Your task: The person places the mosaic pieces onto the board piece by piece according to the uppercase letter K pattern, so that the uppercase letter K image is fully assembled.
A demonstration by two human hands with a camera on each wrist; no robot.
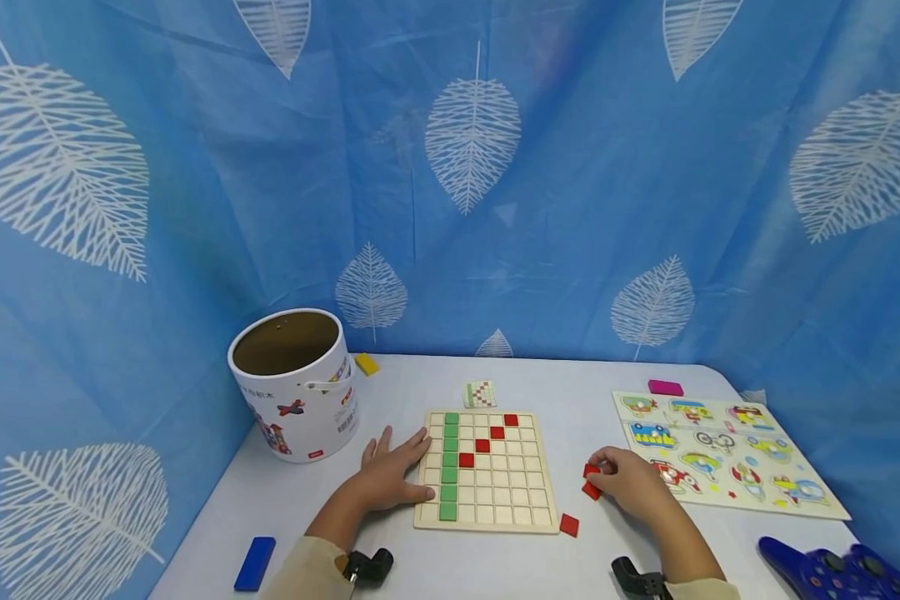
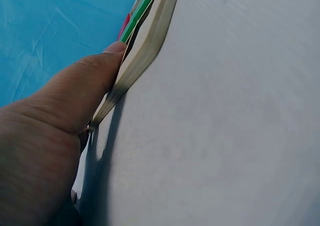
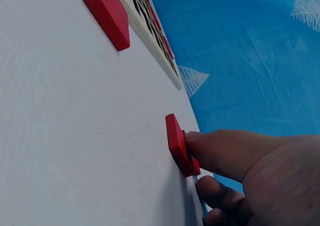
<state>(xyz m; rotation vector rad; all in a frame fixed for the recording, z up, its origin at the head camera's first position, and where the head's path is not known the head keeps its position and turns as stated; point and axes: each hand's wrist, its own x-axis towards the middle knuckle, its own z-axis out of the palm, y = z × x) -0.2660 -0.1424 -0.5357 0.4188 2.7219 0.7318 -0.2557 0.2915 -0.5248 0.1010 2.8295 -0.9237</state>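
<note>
A wooden grid board lies on the table with a column of green tiles near its left side. Several red tiles run diagonally from that column up to the top right. At the board's left edge rests my left hand, fingers spread, its thumb on the rim. To the right of the board, my right hand pinches a red square tile between thumb and fingers. Another red tile is right at the fingertips. One more loose red tile lies beside the board's lower right corner.
A small pattern card lies behind the board. At the left stand a white bucket and a blue block, with a yellow block behind. A picture puzzle, pink block and blue game controller occupy the right.
</note>
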